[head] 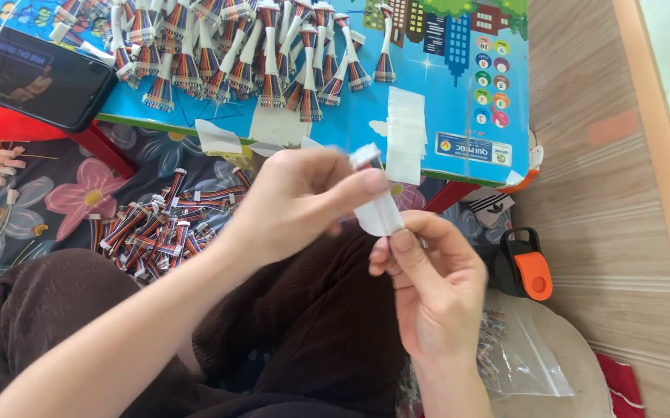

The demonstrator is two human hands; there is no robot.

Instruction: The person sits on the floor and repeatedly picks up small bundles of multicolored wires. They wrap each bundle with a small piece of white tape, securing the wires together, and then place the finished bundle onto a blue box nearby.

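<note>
1. Blue, brightly printed tabletop (459,108) with a cartoon city pattern fills the upper part of the view, and rows of bundled multicoloured ribbon-wire harnesses with white wraps (257,54) lie on its far side.
2. Dark brown trousers (327,325) cover the person's lap, over which both hands work.
3. Black smartphone (37,73) with a white cable plugged in lies at the tabletop's left end.
4. Loose pile of short striped wire harnesses with white plug ends (157,224) lies on the flowered cloth below the tabletop, left of the hands.
5. Left hand (296,201) has thumb and forefinger pressed together, pinching the upper end of a small wire harness wrapped in a white paper label (377,203).
6. Right hand (431,286) pinches the lower edge of that same label between thumb and fingers (400,246).
7. The label is white and folded around the piece, hiding most of the wires; its white top end pokes out above the left thumb. It is held in the air, in front of the tabletop's near edge.
</note>
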